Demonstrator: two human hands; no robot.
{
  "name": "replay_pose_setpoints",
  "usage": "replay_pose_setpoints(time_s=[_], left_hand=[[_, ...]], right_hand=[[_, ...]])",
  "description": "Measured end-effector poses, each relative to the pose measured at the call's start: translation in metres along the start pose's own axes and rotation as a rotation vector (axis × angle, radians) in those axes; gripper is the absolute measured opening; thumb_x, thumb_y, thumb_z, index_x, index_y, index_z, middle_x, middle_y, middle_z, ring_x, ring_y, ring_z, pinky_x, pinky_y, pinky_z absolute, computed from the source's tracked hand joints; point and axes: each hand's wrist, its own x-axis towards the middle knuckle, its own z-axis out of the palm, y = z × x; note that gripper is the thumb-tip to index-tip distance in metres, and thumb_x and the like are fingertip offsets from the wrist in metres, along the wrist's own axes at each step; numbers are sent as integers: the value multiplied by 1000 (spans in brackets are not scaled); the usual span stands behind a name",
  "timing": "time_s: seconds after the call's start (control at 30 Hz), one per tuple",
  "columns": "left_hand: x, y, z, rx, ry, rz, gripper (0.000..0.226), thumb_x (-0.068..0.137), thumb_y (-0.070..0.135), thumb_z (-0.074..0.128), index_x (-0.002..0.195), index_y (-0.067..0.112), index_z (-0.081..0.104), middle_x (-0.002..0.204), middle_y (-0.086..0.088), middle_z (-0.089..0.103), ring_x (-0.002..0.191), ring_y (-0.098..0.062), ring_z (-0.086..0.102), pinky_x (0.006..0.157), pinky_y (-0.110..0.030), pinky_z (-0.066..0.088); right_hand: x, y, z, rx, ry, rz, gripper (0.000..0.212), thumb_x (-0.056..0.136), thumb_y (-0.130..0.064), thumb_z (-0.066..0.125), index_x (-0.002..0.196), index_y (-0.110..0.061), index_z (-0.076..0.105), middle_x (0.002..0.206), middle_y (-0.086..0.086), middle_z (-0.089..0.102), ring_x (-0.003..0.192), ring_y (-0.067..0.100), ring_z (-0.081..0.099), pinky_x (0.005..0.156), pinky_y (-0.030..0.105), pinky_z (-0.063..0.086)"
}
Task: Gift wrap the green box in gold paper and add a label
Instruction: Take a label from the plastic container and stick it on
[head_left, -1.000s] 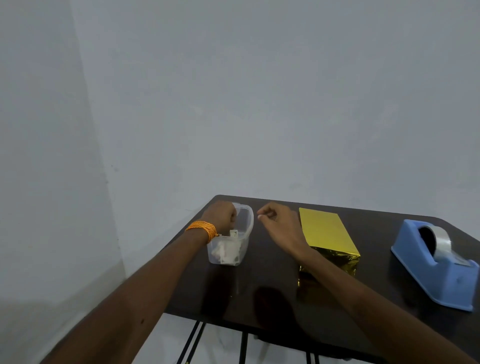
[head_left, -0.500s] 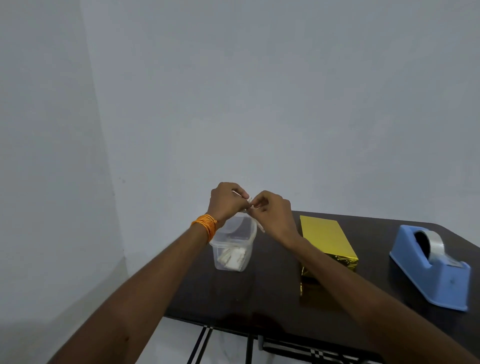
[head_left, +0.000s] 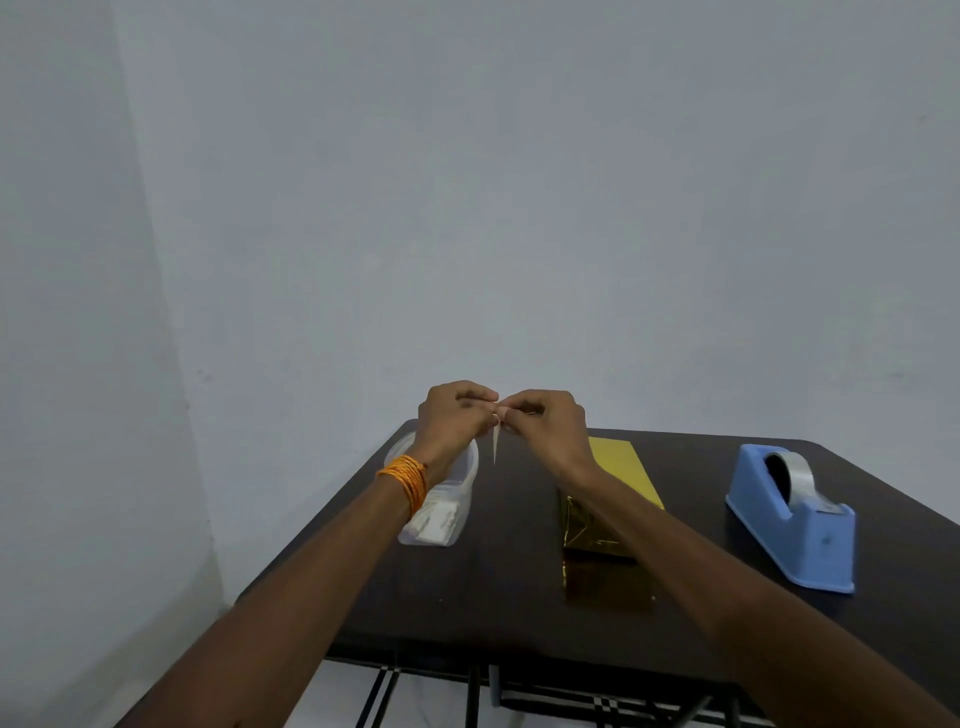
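- Label (head_left: 496, 446): small, white, seen edge-on. Pinched at its top by fingertips of both L hand (head_left: 454, 415) and R hand (head_left: 545, 423), held up above table (head_left: 493, 597).
- Gold-wrapped box (head_left: 621, 467) lies flat on table, partly behind R forearm; neither hand on it.
- Clear tub (head_left: 444, 525) w/ white slips sits below L wrist; orange thread band (head_left: 408, 480) on that wrist.
- Blue tape dispenser (head_left: 795, 525) at far R, apart from box.
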Motion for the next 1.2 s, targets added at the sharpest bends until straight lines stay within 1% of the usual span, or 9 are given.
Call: replay_pose_setpoints(time_s=[0.2, 0.37, 0.5, 0.7, 0.77, 0.87, 1.03, 1.1, 1.2], left_hand=[[-8, -3, 10, 40, -9, 113, 25, 76, 2, 77, 98, 12, 73, 92, -3, 72, 88, -12, 68, 60, -11, 51], [-8, -4, 11, 7, -27, 105, 26, 77, 2, 77, 100, 12, 72, 93, -7, 71, 89, -17, 68, 62, -13, 53], [-3, -8, 7, 41, -79, 122, 23, 78, 2, 77, 99, 10, 73, 93, -9, 72, 90, -22, 69, 71, -23, 58], [10, -13, -1, 218, -1, 49, 20, 85, 5, 71, 105, 8, 72, 99, -4, 68, 88, -16, 64, 79, -28, 58], [14, -14, -1, 286, 8, 36, 16, 87, 2, 66, 101, 5, 73, 99, -8, 68, 90, -22, 64, 80, -32, 58], [22, -14, 2, 396, 17, 6, 15, 86, -2, 59, 91, 0, 73, 97, -13, 68, 91, -28, 63, 79, -37, 57], [32, -15, 9, 595, -5, -9, 22, 87, -1, 55, 102, -4, 71, 108, -19, 67, 96, -33, 62, 79, -37, 55], [33, -12, 12, 708, -98, -10, 25, 89, 0, 55, 108, -4, 70, 113, -18, 66, 102, -34, 61, 85, -39, 55], [36, -5, 21, 867, -472, -87, 29, 91, -3, 52, 115, 0, 68, 121, -16, 64, 109, -29, 60, 82, -30, 52]], right_hand=[[-6, 2, -7, 154, 11, 90, 15, 85, -1, 69, 88, -12, 79, 83, 2, 76, 79, 15, 74, 80, 31, 62], [-5, 4, -15, 305, -26, 187, 11, 82, -2, 76, 89, -9, 78, 87, 5, 76, 88, 20, 74, 82, 34, 61], [-3, 8, -20, 305, -30, 231, 14, 84, 2, 73, 91, -9, 77, 93, 10, 75, 88, 23, 73, 79, 35, 62], [0, 17, -31, 261, 115, 272, 13, 90, 2, 66, 96, -8, 73, 90, 6, 69, 76, 13, 68, 73, 24, 60], [2, 22, -38, 239, 184, 283, 16, 92, 1, 62, 100, -8, 72, 92, 8, 69, 74, 13, 67, 74, 24, 60], [4, 27, -51, 192, 305, 289, 22, 94, 2, 55, 100, -14, 68, 92, 8, 68, 73, 13, 67, 67, 22, 56], [8, 35, -73, 158, 458, 253, 23, 98, 3, 51, 104, -15, 65, 101, 5, 65, 78, 15, 68, 66, 24, 56], [11, 38, -81, 155, 490, 246, 22, 99, 1, 50, 104, -15, 64, 105, 6, 64, 79, 15, 68, 65, 22, 55], [11, 43, -88, 138, 481, 242, 20, 100, -2, 50, 104, -14, 64, 107, 6, 64, 79, 15, 68, 64, 21, 54]])
